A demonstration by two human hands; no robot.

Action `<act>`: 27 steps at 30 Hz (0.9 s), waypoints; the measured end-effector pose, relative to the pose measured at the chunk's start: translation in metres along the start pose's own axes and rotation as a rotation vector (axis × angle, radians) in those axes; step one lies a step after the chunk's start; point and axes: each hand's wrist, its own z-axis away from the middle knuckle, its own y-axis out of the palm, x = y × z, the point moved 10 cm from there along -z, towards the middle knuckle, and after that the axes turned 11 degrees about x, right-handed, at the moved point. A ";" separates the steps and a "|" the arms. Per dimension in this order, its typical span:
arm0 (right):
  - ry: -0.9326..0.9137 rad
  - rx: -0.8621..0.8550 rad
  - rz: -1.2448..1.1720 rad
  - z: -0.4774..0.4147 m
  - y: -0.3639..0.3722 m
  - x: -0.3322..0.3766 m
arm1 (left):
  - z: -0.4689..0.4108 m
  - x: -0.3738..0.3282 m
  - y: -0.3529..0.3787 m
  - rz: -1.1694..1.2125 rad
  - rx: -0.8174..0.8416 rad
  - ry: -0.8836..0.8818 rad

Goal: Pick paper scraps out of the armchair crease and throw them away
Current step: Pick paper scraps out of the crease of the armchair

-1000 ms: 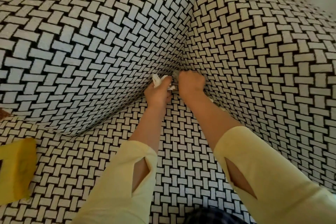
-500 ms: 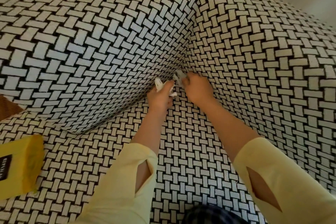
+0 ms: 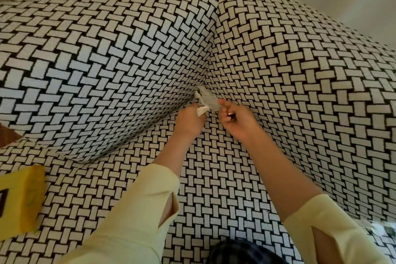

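Observation:
The armchair [image 3: 128,53] is covered in black-and-white basket-weave fabric, and its back and arm meet in a corner crease [image 3: 205,79]. My left hand [image 3: 189,120] grips white paper scraps [image 3: 202,111] in a fist on the seat, just below that corner. My right hand [image 3: 237,121] pinches a crumpled pale scrap [image 3: 209,98] between thumb and fingertips, lifted just out of the crease. The two hands are nearly touching. Both forearms wear pale yellow sleeves.
A yellow box [image 3: 20,201] lies on the seat at the far left. A brown woven item [image 3: 7,136] shows at the left edge. Something white and green [image 3: 383,228] lies blurred at the lower right. A pale wall stands behind the chair.
My right hand has drawn back from the corner crease with a crumpled scrap pinched in it, moving right and toward me. My left hand kept its scraps and stayed in place.

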 end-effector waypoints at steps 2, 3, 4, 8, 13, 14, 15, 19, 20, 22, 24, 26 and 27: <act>0.004 -0.040 0.115 0.004 -0.003 -0.001 | 0.001 -0.003 0.002 -0.036 0.012 -0.003; 0.000 -0.056 0.155 0.006 -0.004 -0.001 | 0.001 -0.004 0.003 -0.060 0.020 -0.001; -0.003 -0.073 0.184 0.007 -0.004 -0.002 | 0.001 -0.004 0.004 -0.078 0.028 -0.004; 0.000 -0.130 0.284 0.001 0.004 0.004 | 0.000 -0.003 0.003 -0.111 0.026 -0.060; -0.079 -0.377 1.041 -0.007 0.025 0.048 | -0.006 0.011 0.005 0.003 0.105 -0.081; -0.143 -0.407 1.095 -0.009 0.028 0.054 | -0.009 0.021 0.006 0.153 0.122 -0.109; -0.191 -0.405 1.125 -0.011 0.032 0.057 | -0.010 0.030 0.004 0.334 0.117 -0.151; -0.254 -0.393 1.648 -0.024 0.047 0.050 | -0.006 0.052 0.003 0.770 0.043 -0.275; -0.254 -0.404 1.808 -0.028 0.052 0.047 | -0.004 0.055 0.001 0.826 0.013 -0.289; -0.184 -0.429 2.029 -0.040 0.057 0.037 | -0.003 0.063 -0.004 0.937 -0.052 -0.303; -0.052 -0.417 2.109 -0.055 0.056 0.026 | -0.003 0.069 -0.007 0.979 -0.085 -0.304; 0.029 -0.443 2.114 -0.063 0.054 0.025 | -0.002 0.069 -0.007 0.965 -0.081 -0.310; 0.030 -0.468 2.132 -0.064 0.056 0.029 | -0.002 0.069 -0.005 0.970 -0.077 -0.315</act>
